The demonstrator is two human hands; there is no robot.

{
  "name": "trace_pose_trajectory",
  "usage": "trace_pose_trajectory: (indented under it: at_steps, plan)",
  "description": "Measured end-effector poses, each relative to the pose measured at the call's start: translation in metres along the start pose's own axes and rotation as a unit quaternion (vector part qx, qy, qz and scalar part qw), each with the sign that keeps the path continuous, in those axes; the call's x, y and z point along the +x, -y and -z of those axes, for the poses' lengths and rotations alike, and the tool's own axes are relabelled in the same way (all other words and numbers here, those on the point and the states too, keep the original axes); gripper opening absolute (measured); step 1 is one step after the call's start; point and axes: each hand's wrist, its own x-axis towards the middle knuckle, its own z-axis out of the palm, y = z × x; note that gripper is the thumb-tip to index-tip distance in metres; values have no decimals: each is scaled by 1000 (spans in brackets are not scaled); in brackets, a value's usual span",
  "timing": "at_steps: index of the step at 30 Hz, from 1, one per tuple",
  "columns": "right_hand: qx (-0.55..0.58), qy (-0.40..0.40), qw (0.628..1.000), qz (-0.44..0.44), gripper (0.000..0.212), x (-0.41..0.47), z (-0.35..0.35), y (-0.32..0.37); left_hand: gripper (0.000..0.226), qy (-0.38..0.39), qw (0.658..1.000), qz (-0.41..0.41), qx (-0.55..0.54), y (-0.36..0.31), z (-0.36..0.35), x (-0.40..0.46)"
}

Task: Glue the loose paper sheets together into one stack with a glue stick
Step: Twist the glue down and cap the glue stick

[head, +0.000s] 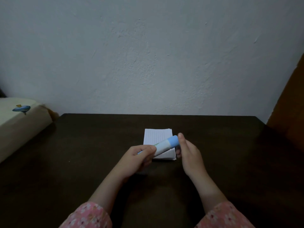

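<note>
While our left hand (142,156) curls its fingers around the lower barrel of the glue stick (164,145), we hold the stick slanted above the table (82,153), its blue cap (173,141) pointing toward two o'clock from the grip. Our right hand (187,150) stands edge-on at three o'clock of the cap, fingers fairly straight, with the fingertips (180,135) touching or just beside the cap's end; we cannot tell whether the thumb, hidden below, closes on it. Under the stick, at about twelve o'clock from our left hand, lies the stack of lined paper sheets (156,137), flat on the dark table, its near edge partly covered by the barrel and our left knuckles. Pink flowered sleeves (88,216) cover both our forearms at six o'clock. Far off at nine o'clock sits a cream cushion (18,125) bearing a blue picture, against the pale wall (148,55).
</note>
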Motion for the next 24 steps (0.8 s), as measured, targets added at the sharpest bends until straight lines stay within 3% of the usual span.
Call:
trace_pose_trajectory:
  at_steps: [4,8,13,24]
  plan:
    - [62,44,997,31,23,2,2,-4,33,1,1000,17,-22,-4,-2,-2]
    - [46,21,996,77,16,1,3,-3,37,7,1000,6,3,-2,1,-2]
    - [-55,-1,995,86,40,0,5,-7,21,-3,994,-27,107,-3,-6,-5]
    - [-106,24,994,1,46,-5,6,3,21,-5,984,-34,173,-5,-4,-11]
